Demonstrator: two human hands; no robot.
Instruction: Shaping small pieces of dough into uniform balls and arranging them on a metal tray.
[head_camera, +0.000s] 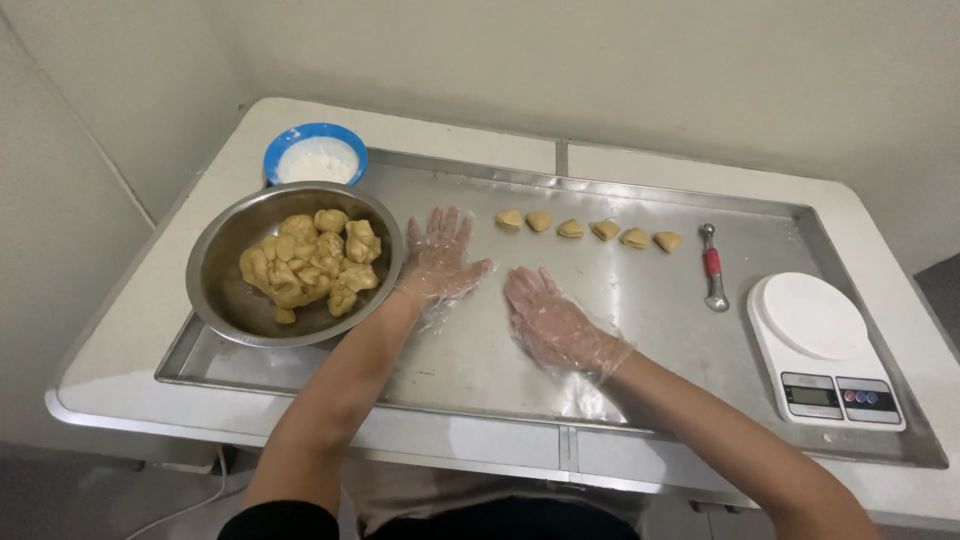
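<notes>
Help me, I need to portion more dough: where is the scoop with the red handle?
The scoop lies on the steel tray, right of the dough pieces and just left of the white scale.

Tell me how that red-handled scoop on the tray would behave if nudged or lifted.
The scoop looks rigid metal, so probably stiff. It lies flat on the smooth steel tray, so it would likely slide or roll. Small and slim, it seems light.

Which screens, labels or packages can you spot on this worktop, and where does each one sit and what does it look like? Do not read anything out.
Scale screen: small dark rectangular display on the front edge of the white kitchen scale, right end of the steel tray.
Button panel: beside the screen, with small red and blue buttons.
No packages or signs in view.
</notes>
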